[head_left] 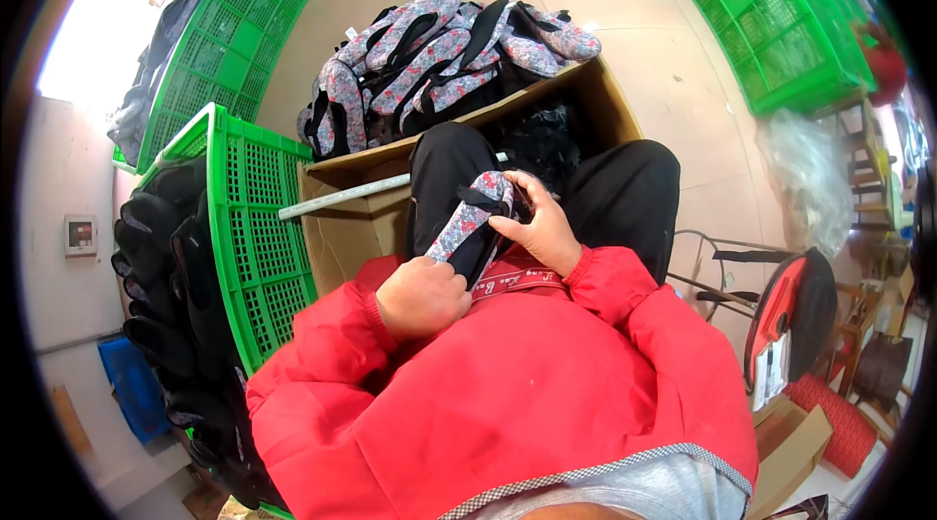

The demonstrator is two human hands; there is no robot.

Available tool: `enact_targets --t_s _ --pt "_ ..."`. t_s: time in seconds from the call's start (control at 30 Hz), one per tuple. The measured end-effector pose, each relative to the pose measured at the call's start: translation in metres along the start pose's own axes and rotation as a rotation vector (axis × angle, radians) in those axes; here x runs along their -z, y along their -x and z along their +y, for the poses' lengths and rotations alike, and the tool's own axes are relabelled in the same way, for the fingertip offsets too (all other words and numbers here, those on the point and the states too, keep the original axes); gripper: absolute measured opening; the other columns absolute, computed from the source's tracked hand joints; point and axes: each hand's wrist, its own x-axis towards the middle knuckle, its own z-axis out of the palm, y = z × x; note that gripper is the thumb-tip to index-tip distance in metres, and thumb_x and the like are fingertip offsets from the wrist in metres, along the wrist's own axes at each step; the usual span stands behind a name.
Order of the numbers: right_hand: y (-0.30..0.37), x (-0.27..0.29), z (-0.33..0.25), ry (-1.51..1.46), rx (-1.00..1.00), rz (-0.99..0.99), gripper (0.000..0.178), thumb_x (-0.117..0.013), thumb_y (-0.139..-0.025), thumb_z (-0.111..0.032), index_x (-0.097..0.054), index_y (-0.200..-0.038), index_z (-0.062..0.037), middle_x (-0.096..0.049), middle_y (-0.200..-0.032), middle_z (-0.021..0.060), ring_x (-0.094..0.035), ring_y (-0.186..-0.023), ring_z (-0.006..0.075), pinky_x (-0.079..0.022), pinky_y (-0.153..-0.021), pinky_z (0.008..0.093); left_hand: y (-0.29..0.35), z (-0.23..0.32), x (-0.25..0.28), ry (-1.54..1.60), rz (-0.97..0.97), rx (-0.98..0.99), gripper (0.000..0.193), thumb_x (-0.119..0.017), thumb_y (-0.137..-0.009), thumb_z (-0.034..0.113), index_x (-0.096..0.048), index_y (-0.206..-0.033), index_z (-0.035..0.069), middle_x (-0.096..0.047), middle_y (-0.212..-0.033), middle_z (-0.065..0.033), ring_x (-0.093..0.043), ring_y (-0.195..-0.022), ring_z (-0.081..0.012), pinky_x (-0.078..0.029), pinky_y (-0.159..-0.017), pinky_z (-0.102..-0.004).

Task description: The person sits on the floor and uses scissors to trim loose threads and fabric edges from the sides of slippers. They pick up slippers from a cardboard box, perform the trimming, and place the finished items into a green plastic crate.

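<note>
Above my lap is a shoe (pixel 459 232) with grey-and-red floral fabric and a black strap across it. My left hand (pixel 423 298) is closed round its near end. At the far end, my right hand (pixel 547 235) grips the side, its thumb on top and its fingers wrapped behind. Part of the shoe's underside is hidden by my hands. Beyond my knees, a heap of similar floral shoes with black parts (pixel 429 57) lies on and over the rim of a cardboard box (pixel 625 105).
A pale rod (pixel 346 196) lies across the box beside my left knee. Green crates (pixel 259 218) stand to the left, with black shoes (pixel 161 286) stacked alongside. Another green crate (pixel 781 22) is at the far right. A round-seated chair (pixel 815 310) stands at my right.
</note>
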Motion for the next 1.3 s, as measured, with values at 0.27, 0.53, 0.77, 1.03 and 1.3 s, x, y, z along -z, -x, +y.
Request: enact_targets --t_s 0.27,0.53,0.77,1.03,1.3 --pt "0.005 0.007 0.014 -0.346 -0.145 -0.111 0.062 -0.064 -0.081 0.004 -0.045 -0.139 -0.0014 -0.054 -0.132 0.0067 -0.052 -0.122 0.0160 -0.039 -0.106 0.0298 0.011 -0.010 0.006 0.149 -0.117 0.161 0.024 -0.063 -0.087 0.030 -0.060 -0.070 0.012 -0.058 -0.069 -0.0044 -0.060 -0.068 -0.0254 -0.049 -0.061 -0.0392" --pt "0.008 0.004 0.015 -0.343 -0.208 -0.077 0.058 -0.064 -0.081 0.005 -0.048 -0.136 -0.0023 -0.055 -0.129 0.0061 -0.052 -0.119 0.0152 -0.039 -0.106 0.0304 0.003 -0.017 0.027 0.520 -0.059 0.402 0.024 -0.067 -0.084 0.026 -0.062 -0.096 0.005 -0.062 -0.081 -0.0126 -0.063 -0.077 -0.0324 -0.050 -0.067 -0.0424" --pt "0.009 -0.001 0.012 -0.327 -0.125 -0.075 0.053 -0.064 -0.081 0.006 -0.050 -0.131 -0.0030 -0.056 -0.126 0.0057 -0.053 -0.119 0.0156 -0.039 -0.106 0.0305 -0.034 -0.041 -0.018 0.443 0.200 0.572 0.030 -0.071 -0.079 0.018 -0.063 -0.102 0.002 -0.059 -0.081 -0.0135 -0.061 -0.074 -0.0312 -0.049 -0.068 -0.0408" --pt "0.010 0.000 0.026 -0.441 -0.201 -0.028 0.043 -0.066 -0.078 0.010 -0.050 -0.115 -0.0055 -0.056 -0.124 0.0059 -0.053 -0.113 0.0139 -0.040 -0.101 0.0285 -0.072 -0.072 -0.043 0.733 0.216 0.772 0.027 -0.076 -0.073 0.017 -0.073 -0.096 0.004 -0.064 -0.090 -0.0134 -0.065 -0.086 -0.0285 -0.051 -0.078 -0.0372" --pt "0.008 0.003 0.029 -0.437 -0.173 -0.059 0.043 -0.068 -0.077 0.010 -0.047 -0.110 -0.0080 -0.056 -0.116 0.0038 -0.053 -0.108 0.0124 -0.041 -0.097 0.0280 -0.073 -0.074 -0.053 0.616 0.238 0.663 0.023 -0.077 -0.071 0.018 -0.074 -0.090 0.006 -0.063 -0.085 -0.0133 -0.062 -0.082 -0.0310 -0.049 -0.075 -0.0404"
